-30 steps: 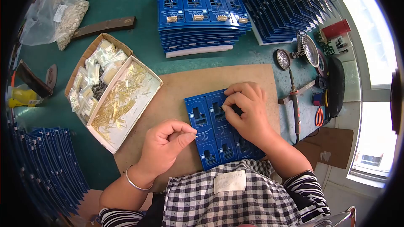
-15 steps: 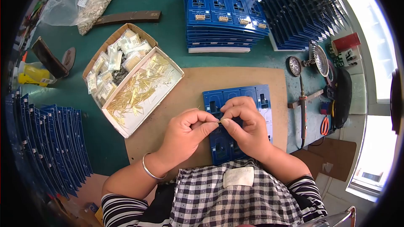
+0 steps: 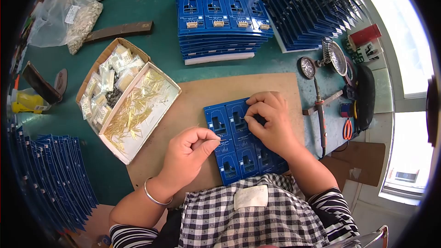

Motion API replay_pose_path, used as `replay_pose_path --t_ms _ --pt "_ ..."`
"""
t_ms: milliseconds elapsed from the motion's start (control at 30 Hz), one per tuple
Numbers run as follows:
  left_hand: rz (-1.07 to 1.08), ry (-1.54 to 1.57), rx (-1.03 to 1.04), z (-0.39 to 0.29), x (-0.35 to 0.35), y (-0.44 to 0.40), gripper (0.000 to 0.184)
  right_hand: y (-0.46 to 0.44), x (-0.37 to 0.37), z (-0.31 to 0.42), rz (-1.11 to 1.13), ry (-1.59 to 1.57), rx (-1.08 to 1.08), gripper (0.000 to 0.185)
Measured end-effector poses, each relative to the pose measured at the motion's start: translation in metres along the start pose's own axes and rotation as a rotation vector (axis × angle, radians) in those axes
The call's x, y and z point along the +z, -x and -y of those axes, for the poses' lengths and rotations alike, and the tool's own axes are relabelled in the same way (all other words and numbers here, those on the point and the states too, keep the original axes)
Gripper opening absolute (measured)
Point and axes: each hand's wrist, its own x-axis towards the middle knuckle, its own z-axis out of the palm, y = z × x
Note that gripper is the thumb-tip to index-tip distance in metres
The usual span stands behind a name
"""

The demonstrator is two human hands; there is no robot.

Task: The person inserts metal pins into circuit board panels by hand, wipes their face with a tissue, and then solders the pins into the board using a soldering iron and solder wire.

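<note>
My left hand (image 3: 190,152) is closed in a pinch just left of a blue circuit board panel (image 3: 225,146). A thin gold pin (image 3: 198,125) pokes out above its curled fingers. Over the panel's upper part, my right hand (image 3: 272,118) pinches thumb and forefinger together beside a dark cut-out. A tiny bright tip shows at those fingertips, too small to name. The panel lies flat on a brown board (image 3: 183,105), its right side partly covered by my right hand and forearm. Loose gold pins (image 3: 133,110) fill the white compartment of a cardboard box (image 3: 158,131) to the left.
Stacked blue panels (image 3: 216,41) stand at the back, with more racked panels (image 3: 312,14) behind right and others (image 3: 55,174) at left. A soldering iron (image 3: 321,119), a solder tin (image 3: 307,67) and orange-handled scissors (image 3: 347,129) lie right. Small bags (image 3: 108,80) fill the box's other compartment.
My hands were together at a small gold piece over the panel. They have parted, the right going up over a cut-out and the left moving left. The whole view has shifted slightly.
</note>
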Motion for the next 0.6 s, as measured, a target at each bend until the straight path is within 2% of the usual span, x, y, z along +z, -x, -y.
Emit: replay_pose_path --t_ms 367,467,600 --pt "0.013 -0.008 0.011 -0.001 -0.001 0.000 0.008 -0.002 0.002 0.003 -0.001 0.064 -0.017 0.011" --pt "0.008 -0.018 0.029 0.001 0.000 -0.001 0.008 -0.004 -0.001 0.014 -0.024 0.326 -0.212 0.015" --pt "0.010 -0.060 0.006 -0.004 0.000 0.000 0.008 -0.006 0.001 0.021 -0.018 0.441 -0.288 0.009"
